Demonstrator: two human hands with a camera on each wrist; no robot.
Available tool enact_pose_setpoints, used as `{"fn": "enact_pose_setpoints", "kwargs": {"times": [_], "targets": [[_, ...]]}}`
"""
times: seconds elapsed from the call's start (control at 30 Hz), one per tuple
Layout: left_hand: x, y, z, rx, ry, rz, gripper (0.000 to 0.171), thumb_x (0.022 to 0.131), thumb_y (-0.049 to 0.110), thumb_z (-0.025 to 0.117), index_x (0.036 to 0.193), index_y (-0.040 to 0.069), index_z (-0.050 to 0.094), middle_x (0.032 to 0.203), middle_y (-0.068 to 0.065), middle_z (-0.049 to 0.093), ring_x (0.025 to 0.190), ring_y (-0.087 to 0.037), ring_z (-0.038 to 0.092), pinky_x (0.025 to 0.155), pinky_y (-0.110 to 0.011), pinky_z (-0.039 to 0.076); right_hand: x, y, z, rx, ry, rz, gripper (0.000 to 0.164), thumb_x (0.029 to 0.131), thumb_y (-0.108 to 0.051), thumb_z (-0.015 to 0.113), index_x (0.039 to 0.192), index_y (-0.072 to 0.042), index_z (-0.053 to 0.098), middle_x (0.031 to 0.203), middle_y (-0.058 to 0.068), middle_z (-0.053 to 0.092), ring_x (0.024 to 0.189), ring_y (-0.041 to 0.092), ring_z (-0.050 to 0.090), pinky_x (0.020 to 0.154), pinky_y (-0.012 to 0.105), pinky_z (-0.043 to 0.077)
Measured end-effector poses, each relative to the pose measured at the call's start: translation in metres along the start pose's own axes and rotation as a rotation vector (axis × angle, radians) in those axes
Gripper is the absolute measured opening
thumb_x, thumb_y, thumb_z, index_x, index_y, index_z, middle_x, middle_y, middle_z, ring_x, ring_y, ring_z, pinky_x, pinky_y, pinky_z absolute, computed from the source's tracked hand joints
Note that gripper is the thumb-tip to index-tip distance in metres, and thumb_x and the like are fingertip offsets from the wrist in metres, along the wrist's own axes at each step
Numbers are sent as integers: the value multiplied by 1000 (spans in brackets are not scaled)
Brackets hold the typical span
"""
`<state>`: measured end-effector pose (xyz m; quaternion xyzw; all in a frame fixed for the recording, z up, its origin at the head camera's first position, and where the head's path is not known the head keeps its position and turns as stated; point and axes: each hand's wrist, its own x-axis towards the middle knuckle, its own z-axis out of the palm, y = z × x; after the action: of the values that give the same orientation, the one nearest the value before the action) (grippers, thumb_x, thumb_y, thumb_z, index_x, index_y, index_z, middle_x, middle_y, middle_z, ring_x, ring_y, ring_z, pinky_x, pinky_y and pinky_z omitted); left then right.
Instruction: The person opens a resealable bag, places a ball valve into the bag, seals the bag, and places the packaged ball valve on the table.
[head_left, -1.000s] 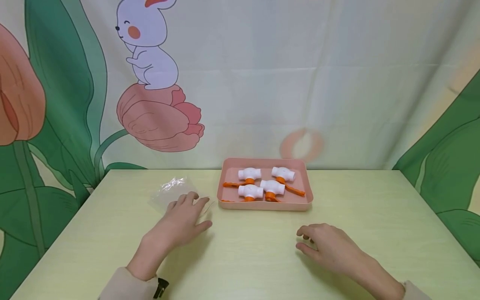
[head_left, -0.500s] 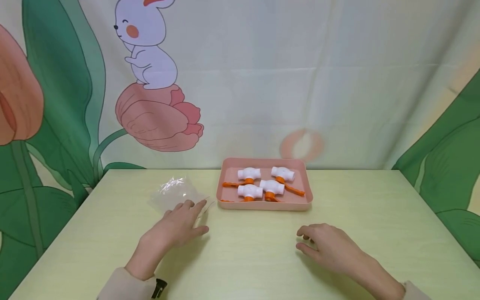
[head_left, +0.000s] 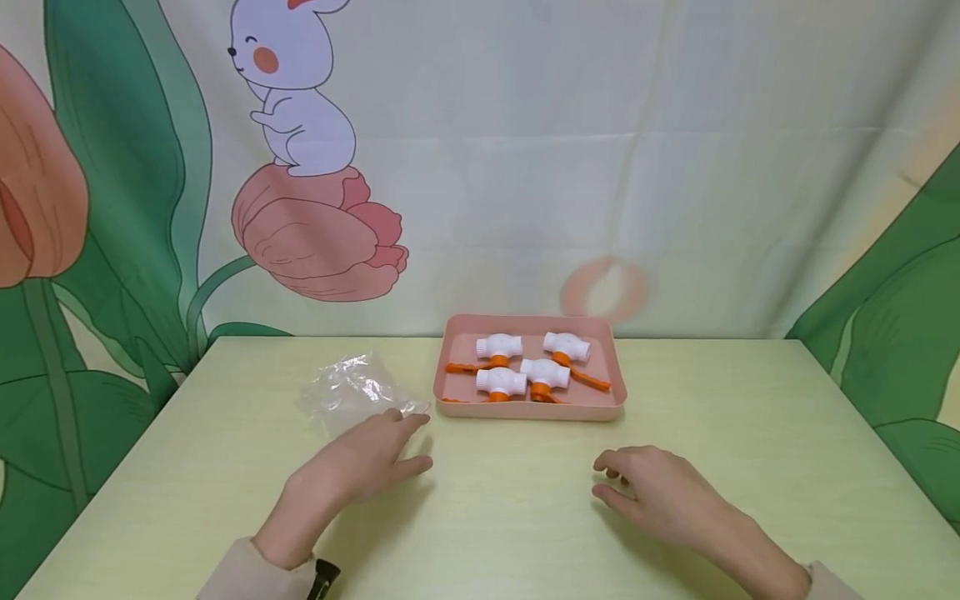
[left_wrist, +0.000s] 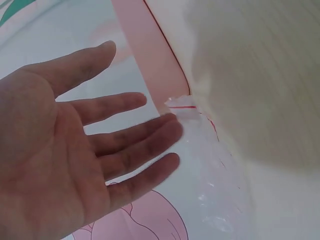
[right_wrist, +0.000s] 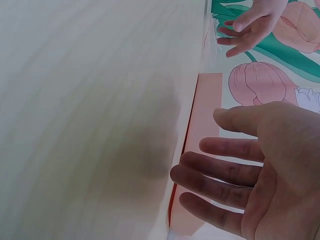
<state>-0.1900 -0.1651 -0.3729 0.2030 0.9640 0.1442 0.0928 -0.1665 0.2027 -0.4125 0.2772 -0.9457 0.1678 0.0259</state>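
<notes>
My left hand (head_left: 367,462) hovers over the table with its fingers extended, holding nothing. Just beyond its fingertips lies a clear zip bag (head_left: 352,385), flat and crinkled; its red seal line shows in the left wrist view. Nothing is in my right hand (head_left: 660,496) either, its fingers loosely bent above the table at the right. Between and beyond both hands sits a pink tray (head_left: 536,412). Several white plastic ball valves with orange handles lie in it, among them a front-left valve (head_left: 501,382) and a back-right valve (head_left: 567,347).
The pale wooden table (head_left: 510,517) ends at the back against a hanging printed curtain (head_left: 480,183) with a rabbit and tulips. Behind the bag, the tray's back edge stands near that curtain.
My left hand drew slightly back from over the bag, then shifted a little right, leaving more of the bag in sight. The right hand and the tray stay in place.
</notes>
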Motion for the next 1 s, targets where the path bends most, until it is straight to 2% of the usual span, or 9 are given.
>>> {"fn": "enact_pose_setpoints", "kwargs": {"times": [0.17,0.27,0.37,0.43,0.57,0.67,0.77,0.87,1.0], "targets": [[1,0,-5,42,37,-4,58,92,21,78,141,-2,57,120,-17,59,107,-31,58,94,-47,52,0,1,0,-5,5,-5,11,92,-22,79,99,-16,73,87,-13,68,82,10,66,71,33,56],[0,-3,-8,89,39,-14,65,84,10,81,141,-5,55,123,-20,56,112,-35,55,95,-52,50,-1,2,0,-3,0,-1,12,92,-22,79,100,-16,73,88,-13,69,82,10,66,71,33,56],[0,-7,-8,113,14,-33,71,79,2,80,144,-6,50,138,-27,50,128,-45,47,102,-62,43,-1,1,-1,-1,-7,5,13,92,-23,79,101,-16,74,89,-12,70,83,10,67,71,34,56],[2,-10,-8,113,-18,-43,72,80,-2,77,146,-6,48,145,-30,45,136,-49,42,106,-66,38,-2,2,-1,0,-12,1,14,92,-23,79,102,-15,74,90,-11,70,83,10,67,71,34,56],[5,-13,-6,66,-93,-69,59,93,-5,62,150,-5,45,152,-32,41,140,-51,37,113,-63,33,-2,2,-1,2,-18,2,15,92,-23,79,103,-15,74,91,-10,71,83,10,67,70,34,56],[5,-15,-5,23,-124,-83,57,96,-9,53,152,-3,43,154,-30,40,141,-50,36,116,-60,29,-2,2,-1,1,-19,9,15,91,-23,79,103,-15,74,91,-10,71,83,10,67,71,34,56],[6,-15,-4,2,-117,-73,70,86,-15,64,152,-2,44,150,-28,44,139,-48,41,113,-58,35,-1,2,-1,3,-21,9,14,91,-23,79,102,-15,74,91,-10,71,84,10,67,71,34,56],[6,-14,-5,11,-78,-52,86,71,-15,79,150,-1,47,140,-25,50,128,-43,48,99,-51,49,-1,1,-2,9,-25,1,14,91,-23,80,102,-15,74,92,-10,71,83,10,67,71,33,56],[5,-14,-6,67,-40,-42,100,65,-4,93,152,-1,44,146,-27,42,132,-44,42,99,-58,47,-1,1,-1,14,-34,-1,14,91,-23,79,102,-15,74,91,-10,70,83,10,67,71,33,56]]}}
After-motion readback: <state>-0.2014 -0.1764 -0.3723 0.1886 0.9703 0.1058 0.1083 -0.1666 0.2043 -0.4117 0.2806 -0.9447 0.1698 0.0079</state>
